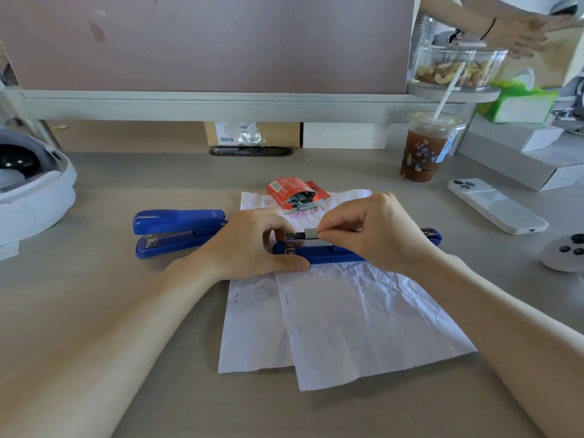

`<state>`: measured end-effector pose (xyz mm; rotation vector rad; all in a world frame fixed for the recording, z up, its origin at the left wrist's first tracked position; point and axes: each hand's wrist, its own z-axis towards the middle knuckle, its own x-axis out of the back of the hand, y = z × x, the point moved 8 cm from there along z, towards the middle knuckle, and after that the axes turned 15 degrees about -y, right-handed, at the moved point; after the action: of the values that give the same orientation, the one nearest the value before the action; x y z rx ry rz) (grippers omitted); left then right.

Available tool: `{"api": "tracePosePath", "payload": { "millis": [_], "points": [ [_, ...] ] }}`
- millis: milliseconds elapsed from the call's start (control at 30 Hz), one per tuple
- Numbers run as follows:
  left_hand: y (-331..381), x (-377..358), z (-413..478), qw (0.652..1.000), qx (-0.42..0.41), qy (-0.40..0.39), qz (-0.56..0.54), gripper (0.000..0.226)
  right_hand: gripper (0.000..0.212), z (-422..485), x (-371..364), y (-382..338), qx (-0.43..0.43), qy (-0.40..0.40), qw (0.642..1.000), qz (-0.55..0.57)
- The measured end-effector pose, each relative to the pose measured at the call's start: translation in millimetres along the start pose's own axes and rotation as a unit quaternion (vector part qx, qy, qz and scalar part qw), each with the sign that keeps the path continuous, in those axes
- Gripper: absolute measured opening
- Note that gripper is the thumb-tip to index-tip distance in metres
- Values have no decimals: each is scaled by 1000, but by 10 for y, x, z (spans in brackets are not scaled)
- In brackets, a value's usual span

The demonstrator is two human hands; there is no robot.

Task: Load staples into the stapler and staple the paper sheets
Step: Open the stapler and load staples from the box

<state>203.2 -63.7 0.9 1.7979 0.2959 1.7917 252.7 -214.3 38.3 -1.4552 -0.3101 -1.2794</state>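
Loading in progress; lid not yet closed, stapling judged still to do.
Right hand (376, 229) pinches a staple strip (311, 233) at the magazine of the open stapler (328, 252), whose front end the left hand (249, 245) grips; seating appears incomplete. The stapler lies across crumpled paper sheets (363, 320) on the table (94, 311). The opened staple box (294, 192) sits just behind; a second stapler (177, 230), closed, lies to the left.

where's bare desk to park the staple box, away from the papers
Bare desk lies behind the closed stapler, between the headset and the cable slot; a smaller patch sits between staple box and drink cup. Crowded: the centre under left hand and right hand, and the right side with phone and controller.
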Motion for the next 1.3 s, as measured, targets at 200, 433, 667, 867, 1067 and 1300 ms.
{"api": "tracePosePath", "payload": {
  "millis": [200,433,667,867,1067,1300],
  "points": [
    [-20,-9,3,1000,3,-4,-2,49,9,11,-27,-25,22,-6,1000,-16],
    [-5,-5,-7,1000,4,4,-8,46,8,30,-117,-81,84,-27,993,-85],
    [-24,-2,-9,1000,8,3,1,50,13,48,-184,-42,72,-64,991,-97],
    [-13,-2,-5,1000,3,-12,-3,40,22,76,-325,-58,58,-97,990,-89],
    [15,3,-21,1000,-4,-9,3,36,31,40,-358,-135,44,-131,984,-109],
    [-55,-9,-4,1000,7,-25,1,51,48,-137,274,340,-89,-166,974,-126]
  ]
}}
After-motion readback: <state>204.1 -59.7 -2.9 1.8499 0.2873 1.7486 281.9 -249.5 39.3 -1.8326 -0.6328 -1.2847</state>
